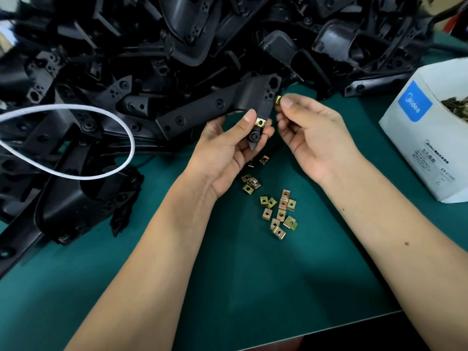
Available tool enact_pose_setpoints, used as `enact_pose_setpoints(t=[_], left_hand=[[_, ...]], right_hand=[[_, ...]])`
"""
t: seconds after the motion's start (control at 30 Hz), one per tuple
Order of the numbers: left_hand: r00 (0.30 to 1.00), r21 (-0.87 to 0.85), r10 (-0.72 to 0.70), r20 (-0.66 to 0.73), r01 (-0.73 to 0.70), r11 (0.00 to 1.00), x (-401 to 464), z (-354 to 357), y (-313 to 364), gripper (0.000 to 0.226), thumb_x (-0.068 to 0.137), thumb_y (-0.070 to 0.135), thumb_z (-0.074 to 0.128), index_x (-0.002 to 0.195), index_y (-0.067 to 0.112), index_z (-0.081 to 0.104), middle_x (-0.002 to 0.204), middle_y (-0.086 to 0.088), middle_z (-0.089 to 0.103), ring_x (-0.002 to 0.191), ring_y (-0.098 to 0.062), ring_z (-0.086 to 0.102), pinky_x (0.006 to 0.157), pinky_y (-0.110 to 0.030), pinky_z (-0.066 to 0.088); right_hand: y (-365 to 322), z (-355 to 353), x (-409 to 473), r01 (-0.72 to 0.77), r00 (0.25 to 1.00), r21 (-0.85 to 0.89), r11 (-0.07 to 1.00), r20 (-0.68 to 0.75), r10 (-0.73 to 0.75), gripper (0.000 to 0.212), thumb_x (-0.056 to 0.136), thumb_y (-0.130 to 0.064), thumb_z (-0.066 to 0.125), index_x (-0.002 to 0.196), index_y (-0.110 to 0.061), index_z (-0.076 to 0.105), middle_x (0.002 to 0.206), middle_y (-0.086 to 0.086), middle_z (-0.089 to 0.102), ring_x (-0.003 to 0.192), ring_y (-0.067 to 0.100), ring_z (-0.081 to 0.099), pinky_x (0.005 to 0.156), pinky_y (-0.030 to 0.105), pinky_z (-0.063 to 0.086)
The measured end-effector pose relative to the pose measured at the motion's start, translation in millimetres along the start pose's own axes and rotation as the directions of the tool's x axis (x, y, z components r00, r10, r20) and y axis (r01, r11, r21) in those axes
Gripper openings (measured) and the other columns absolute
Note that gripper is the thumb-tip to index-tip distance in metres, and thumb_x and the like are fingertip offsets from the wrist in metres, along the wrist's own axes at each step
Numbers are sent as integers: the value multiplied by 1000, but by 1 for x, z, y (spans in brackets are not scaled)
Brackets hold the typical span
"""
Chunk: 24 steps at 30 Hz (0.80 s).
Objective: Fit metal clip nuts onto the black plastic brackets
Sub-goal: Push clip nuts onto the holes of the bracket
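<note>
The right hand (307,130) pinched 1 clip nut (278,99) between thumb and forefinger, holding it just beside the upper edge of the bracket (228,107). The left hand (228,145) gripped that bracket by its lower pointed end, fingers curled under it and the thumb pressing beside a nut (260,121) already seated on the edge.

This looked like the second fitting on the same bracket: 1 nut was on, and the pinched one was lined up near the holed tab at the bracket's top right. The next move would call for turning the nut's open side toward the tab and sliding it on until its hole sat over the plastic hole, with the left hand bracing against the push.

Both forearms reached in from below, palms turned partly inward. Loose nuts (278,211) lay on the green mat (253,287) beneath the wrists. A white box (428,138) with more stood to the right, and a pile of brackets (126,59) filled the far side.
</note>
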<state>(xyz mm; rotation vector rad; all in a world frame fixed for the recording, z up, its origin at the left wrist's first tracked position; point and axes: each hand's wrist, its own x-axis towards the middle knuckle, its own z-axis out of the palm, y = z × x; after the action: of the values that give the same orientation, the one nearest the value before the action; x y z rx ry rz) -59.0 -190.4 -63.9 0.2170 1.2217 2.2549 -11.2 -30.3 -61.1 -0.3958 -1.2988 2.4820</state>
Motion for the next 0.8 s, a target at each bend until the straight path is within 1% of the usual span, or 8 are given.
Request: enact_pose_setpoints(t=[0.1,0.27,0.33,0.47,0.53,0.6,0.7,0.8], left_hand=[[1000,12,-6,-8,7,1000,0,1,-1,7,99,12,66,104,7,68,101,-19,76,86,-24,75,72,-26,60],[1000,3,-26,-10,26,1000,0,2,-1,10,100,12,65,108,6,67,100,-17,76,85,-23,75,71,-26,60],[999,-6,-41,-13,41,999,0,2,0,14,99,12,66,112,5,66,101,-17,76,86,-24,75,72,-26,60],[996,-19,-72,-43,71,997,-1,3,1,11,98,13,67,106,6,68,97,-16,77,85,-24,76,69,-25,60],[996,-2,-76,-52,76,997,-2,3,2,11,99,13,67,105,4,68,95,-16,77,84,-23,76,67,-24,60],[995,56,-70,-67,73,996,-2,2,3,17,98,12,67,110,0,68,94,-16,76,82,-23,76,66,-24,60],[995,132,-56,-80,67,989,-2,1,5,35,98,12,68,125,-9,64,95,-18,75,81,-24,75,67,-25,60],[996,139,-56,-72,66,988,-3,3,3,34,98,12,68,125,-9,64,95,-18,75,82,-25,75,69,-26,61]], right_hand=[[1,-1,1,0,1000,-1,1000,7,0,9,90,-1,73,87,-9,77,87,6,75,71,10,68,68,22,57],[1,-1,1,10,1000,-16,1000,14,-10,11,90,-1,74,85,-10,78,86,6,76,71,10,68,68,22,56],[2,0,0,17,1000,-39,999,21,-16,12,90,-1,74,83,-11,78,85,5,75,71,11,68,68,22,56],[1,0,0,39,999,-93,995,41,-35,20,89,0,74,77,-14,80,81,3,76,70,10,67,67,21,55],[0,0,1,62,997,-133,989,42,-57,19,89,1,74,79,-13,79,80,4,75,69,10,67,67,20,54],[-2,-1,1,77,997,-181,981,35,-72,13,88,2,75,84,-10,77,79,6,75,68,11,66,66,20,54],[-2,-1,-1,51,999,-208,977,18,-49,9,88,1,75,88,-8,75,77,5,74,65,11,65,63,20,53],[-1,1,-4,-6,1000,-158,987,-5,5,7,88,-2,75,87,-9,75,75,3,72,64,10,63,62,22,53]])
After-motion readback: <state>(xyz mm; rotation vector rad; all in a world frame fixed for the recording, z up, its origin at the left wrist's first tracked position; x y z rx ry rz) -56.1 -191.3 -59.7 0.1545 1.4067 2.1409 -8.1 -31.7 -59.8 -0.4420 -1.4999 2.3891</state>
